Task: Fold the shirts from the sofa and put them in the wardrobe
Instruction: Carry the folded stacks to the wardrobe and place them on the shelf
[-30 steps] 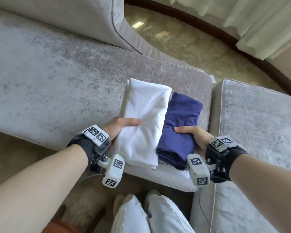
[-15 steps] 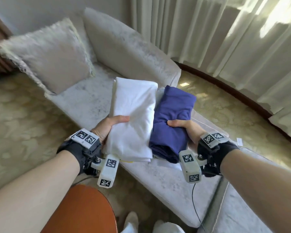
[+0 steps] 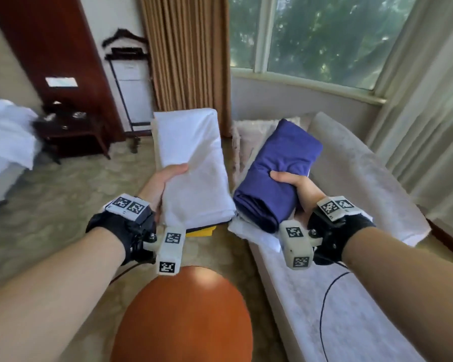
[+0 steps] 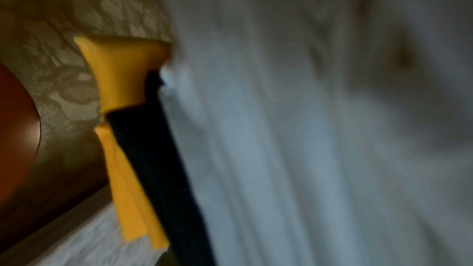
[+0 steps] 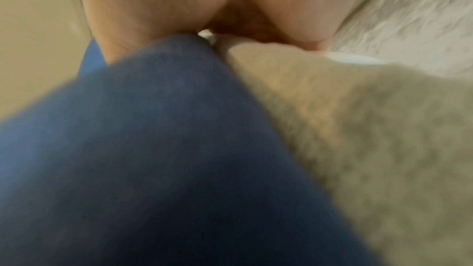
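Observation:
My left hand (image 3: 165,182) grips a folded white shirt (image 3: 194,163) from its left edge, thumb on top; a dark and a yellow folded garment (image 3: 203,231) lie stacked under it, seen as yellow cloth (image 4: 128,149) and white cloth (image 4: 307,128) in the left wrist view. My right hand (image 3: 294,188) grips a folded blue shirt (image 3: 277,173) from its right side, with a white garment (image 3: 249,233) beneath. In the right wrist view the blue shirt (image 5: 153,149) fills the frame below my palm. Both stacks are held up in the air, side by side.
The pale sofa (image 3: 351,283) runs along the right under the window. A round orange-brown table (image 3: 183,317) lies just below my hands. A dark side table (image 3: 71,131), a valet stand (image 3: 131,87) and a bed corner (image 3: 5,137) stand at the left on patterned carpet.
Both stacks rose off the sofa seat and are carried. My view swung up and left from the sofa toward the room; the grips stayed the same.

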Motion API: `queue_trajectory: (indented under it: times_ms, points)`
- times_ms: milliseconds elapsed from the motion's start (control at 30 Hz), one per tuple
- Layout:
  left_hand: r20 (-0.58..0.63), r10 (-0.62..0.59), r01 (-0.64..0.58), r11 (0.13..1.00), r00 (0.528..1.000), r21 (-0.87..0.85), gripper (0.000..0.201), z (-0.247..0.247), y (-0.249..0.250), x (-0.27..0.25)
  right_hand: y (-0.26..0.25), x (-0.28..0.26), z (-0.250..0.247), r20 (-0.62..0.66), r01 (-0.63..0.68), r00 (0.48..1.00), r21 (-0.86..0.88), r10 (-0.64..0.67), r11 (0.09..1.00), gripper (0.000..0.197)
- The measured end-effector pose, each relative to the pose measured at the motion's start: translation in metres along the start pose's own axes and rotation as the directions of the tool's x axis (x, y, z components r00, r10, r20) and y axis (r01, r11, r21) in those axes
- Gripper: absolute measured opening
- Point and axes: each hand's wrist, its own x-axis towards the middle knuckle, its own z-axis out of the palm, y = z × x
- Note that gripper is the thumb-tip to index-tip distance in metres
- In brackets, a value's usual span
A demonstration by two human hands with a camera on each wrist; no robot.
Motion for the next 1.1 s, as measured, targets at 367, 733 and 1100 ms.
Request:
queue_trajectory:
  times_ms: [367, 733, 1100]
  points:
    - [-0.416, 0.114, -0.228, 0.945, 0.902, -0.234, 0.034, -0.348, 0.057, -0.148, 0.052, -0.057, 0.378, 0.342, -0.009, 0.939, -0.085, 0.037, 0.996, 0.097]
    - [-0.801, 0.105, -0.491, 0.834, 0.589, -0.251, 0.038, -0.654, 0.084, -0.353, 0.147, -0.206, 0.739, 0.707, 0.013, 0.697, -0.183, 0.122, 0.983, 0.048]
    - [-0.984, 0.038, -0.652, 0.753, 0.176, -0.088, 0.040, -0.883, 0.094, -0.516, 0.243, -0.340, 1.044, 0.856, 0.030, 0.458, -0.285, 0.240, 0.958, 0.100]
